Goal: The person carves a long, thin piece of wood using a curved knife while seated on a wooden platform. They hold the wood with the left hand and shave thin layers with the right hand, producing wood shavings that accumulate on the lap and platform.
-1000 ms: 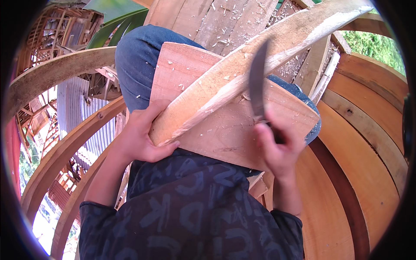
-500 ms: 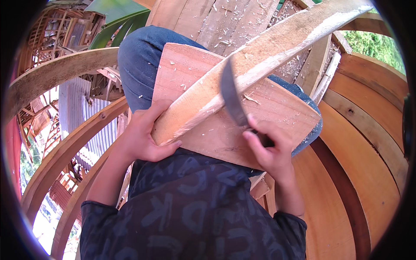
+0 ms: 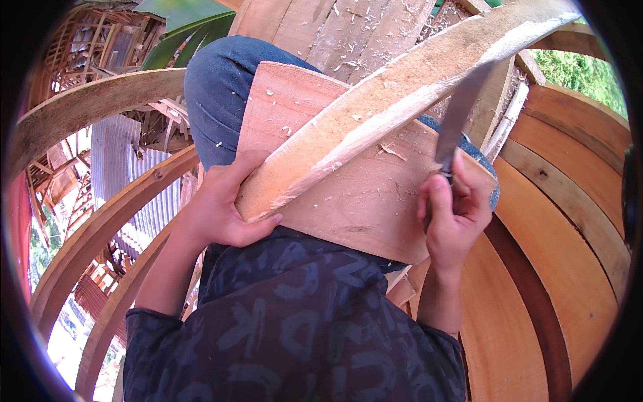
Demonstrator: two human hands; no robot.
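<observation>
While right hand clenched knife at far right, left hand gripped plank near end on lap board; slipping blade risked cutting left fingers, knee.

Bright daylight, sharp ctr, fisheye-bent edges

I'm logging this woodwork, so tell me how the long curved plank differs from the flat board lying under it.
The curved plank is long, narrow and bowed, while the flat board is broad and squarish. The plank lies slanted on top, gripped at its near end by the left hand; the board rests on the lap beneath it. The plank's edge is pale and freshly shaved; the board's face is smooth and reddish. Both are bare wood with shavings on them.
</observation>
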